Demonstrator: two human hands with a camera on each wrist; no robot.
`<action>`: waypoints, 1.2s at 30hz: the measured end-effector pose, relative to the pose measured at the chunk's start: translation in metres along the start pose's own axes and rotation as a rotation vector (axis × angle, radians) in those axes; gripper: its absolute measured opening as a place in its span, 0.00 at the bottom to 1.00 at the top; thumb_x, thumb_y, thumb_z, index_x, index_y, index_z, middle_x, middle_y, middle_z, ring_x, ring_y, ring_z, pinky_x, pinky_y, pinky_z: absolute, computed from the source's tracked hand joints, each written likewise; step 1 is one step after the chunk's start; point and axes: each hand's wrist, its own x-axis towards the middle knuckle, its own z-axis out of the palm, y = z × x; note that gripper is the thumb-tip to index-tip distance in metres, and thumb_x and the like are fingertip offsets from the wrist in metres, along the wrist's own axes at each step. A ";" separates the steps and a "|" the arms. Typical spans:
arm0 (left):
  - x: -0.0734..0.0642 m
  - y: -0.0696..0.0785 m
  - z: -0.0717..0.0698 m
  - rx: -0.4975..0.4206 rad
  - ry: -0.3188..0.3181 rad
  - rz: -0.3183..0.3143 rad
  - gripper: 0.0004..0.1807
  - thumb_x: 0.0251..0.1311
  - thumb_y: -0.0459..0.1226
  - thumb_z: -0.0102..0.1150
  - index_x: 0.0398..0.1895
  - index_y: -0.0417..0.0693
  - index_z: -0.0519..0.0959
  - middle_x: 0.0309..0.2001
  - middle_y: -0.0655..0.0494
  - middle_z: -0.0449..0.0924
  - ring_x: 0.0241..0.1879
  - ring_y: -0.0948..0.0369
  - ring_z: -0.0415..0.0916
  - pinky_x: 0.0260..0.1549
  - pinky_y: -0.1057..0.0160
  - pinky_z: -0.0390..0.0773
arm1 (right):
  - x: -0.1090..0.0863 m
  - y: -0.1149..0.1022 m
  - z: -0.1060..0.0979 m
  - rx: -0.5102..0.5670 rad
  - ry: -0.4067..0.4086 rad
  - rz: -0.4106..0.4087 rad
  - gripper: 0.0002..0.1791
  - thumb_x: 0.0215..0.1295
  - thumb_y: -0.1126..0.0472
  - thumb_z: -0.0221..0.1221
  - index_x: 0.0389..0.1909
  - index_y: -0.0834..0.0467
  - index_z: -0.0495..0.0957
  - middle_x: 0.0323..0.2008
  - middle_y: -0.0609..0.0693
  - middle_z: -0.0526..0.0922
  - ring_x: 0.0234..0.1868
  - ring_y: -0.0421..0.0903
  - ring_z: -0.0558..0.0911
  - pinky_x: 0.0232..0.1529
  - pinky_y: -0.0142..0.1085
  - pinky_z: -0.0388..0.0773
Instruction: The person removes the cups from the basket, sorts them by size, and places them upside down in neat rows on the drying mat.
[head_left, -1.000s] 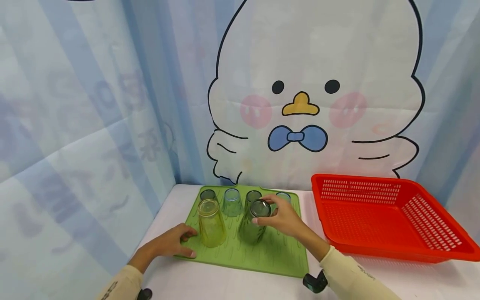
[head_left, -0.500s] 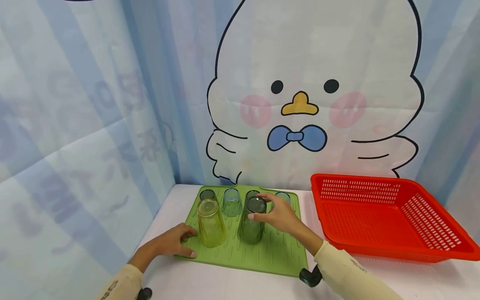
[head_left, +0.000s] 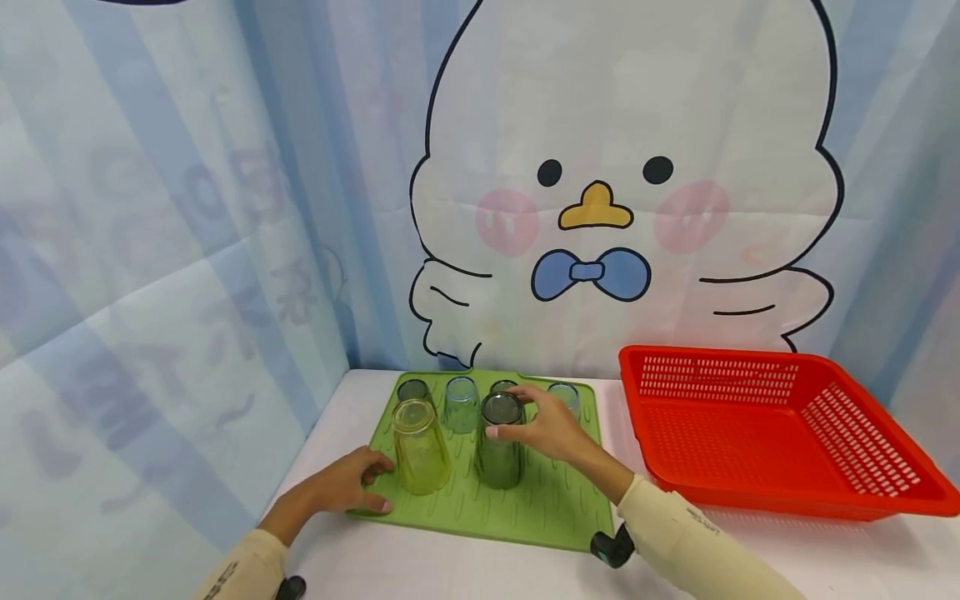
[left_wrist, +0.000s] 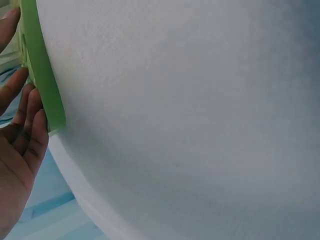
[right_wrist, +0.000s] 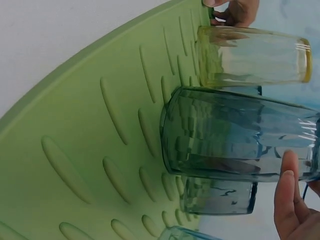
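My right hand point(head_left: 551, 427) holds a tall smoky-grey glass point(head_left: 499, 460) by its upper end, thumb in front and fingers behind. The glass stands upside down on a green ribbed drying mat point(head_left: 558, 517). Just to its left an upside-down yellow glass point(head_left: 422, 457) stands apart from it. Low at the mat's front left corner, my left hand point(head_left: 347, 483) rests with its fingers loosely bent, holding no glass. In the left wrist view its fingers point(left_wrist: 35, 135) touch the mat's green edge point(left_wrist: 47, 85).
Along the mat's back stand a small dark glass point(head_left: 414, 390), a light blue glass point(head_left: 461, 408), another dark glass point(head_left: 503, 387) partly hidden, and a pale blue glass point(head_left: 565, 395). A red perforated basket point(head_left: 750, 496) sits to the right. Curtains point(head_left: 187, 250) hang behind and left.
My right hand has shifted slightly left, bringing the top of the grey glass from a rightward lean to nearly upright. The left hand has stayed in place.
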 end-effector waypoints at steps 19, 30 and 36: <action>0.007 -0.004 -0.006 -0.020 -0.037 -0.023 0.33 0.51 0.44 0.77 0.56 0.36 0.77 0.50 0.46 0.76 0.47 0.52 0.76 0.49 0.50 0.79 | 0.000 0.004 -0.017 -0.030 -0.065 0.020 0.45 0.51 0.38 0.73 0.68 0.53 0.72 0.59 0.57 0.81 0.58 0.59 0.80 0.51 0.54 0.80; -0.010 0.000 -0.014 -0.032 -0.085 0.018 0.33 0.54 0.45 0.75 0.57 0.33 0.75 0.54 0.42 0.79 0.49 0.47 0.78 0.49 0.45 0.78 | -0.022 0.014 -0.044 0.027 -0.077 0.039 0.42 0.54 0.41 0.73 0.68 0.52 0.71 0.60 0.56 0.79 0.41 0.47 0.84 0.41 0.41 0.83; -0.020 0.011 -0.014 -0.071 -0.114 0.019 0.35 0.55 0.46 0.74 0.60 0.33 0.74 0.55 0.41 0.78 0.50 0.47 0.77 0.48 0.47 0.79 | -0.043 0.018 -0.061 0.093 -0.100 -0.026 0.38 0.57 0.47 0.72 0.66 0.55 0.72 0.58 0.59 0.79 0.39 0.45 0.83 0.38 0.38 0.81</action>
